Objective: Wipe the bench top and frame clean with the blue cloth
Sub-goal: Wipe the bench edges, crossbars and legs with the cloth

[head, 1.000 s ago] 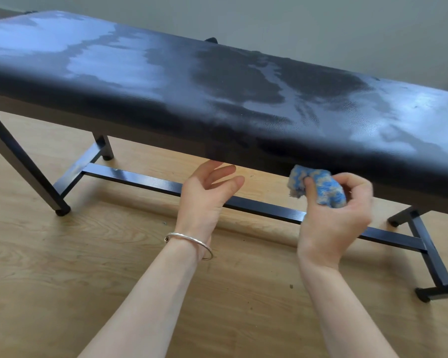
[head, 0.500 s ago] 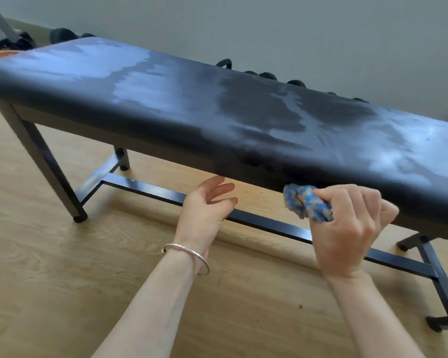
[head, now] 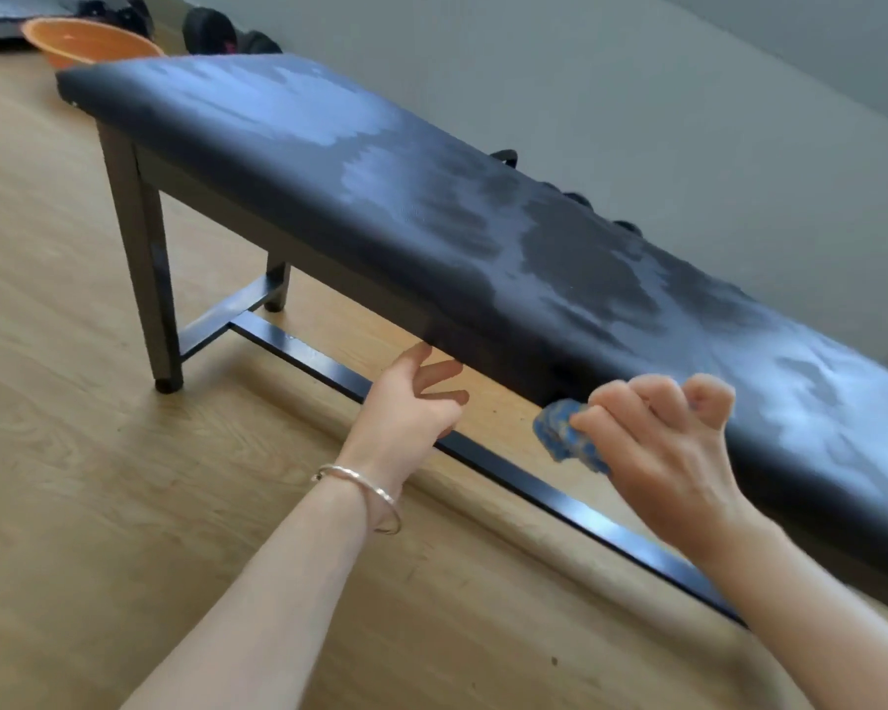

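Now right hand (head: 657, 453) grips blue cloth (head: 565, 433) at bench top (head: 380, 187) edge — left hand (head: 406, 407) slack-fingered alongside.

Bench top (head: 431, 207) textured leatherette, sheeny; frame (head: 503, 466) glossy metal; floor (head: 73, 453) wood.

Pale wood-plank floor (head: 73, 479), plain grey wall (head: 636, 94), orange basin (head: 88, 41) far back (only partly visible), dark rounded objects (head: 208, 28) beside it

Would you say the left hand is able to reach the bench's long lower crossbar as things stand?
Probably yes: the left hand is open just above the crossbar, with nothing between them; the right hand, holding the blue cloth, is off to one side.
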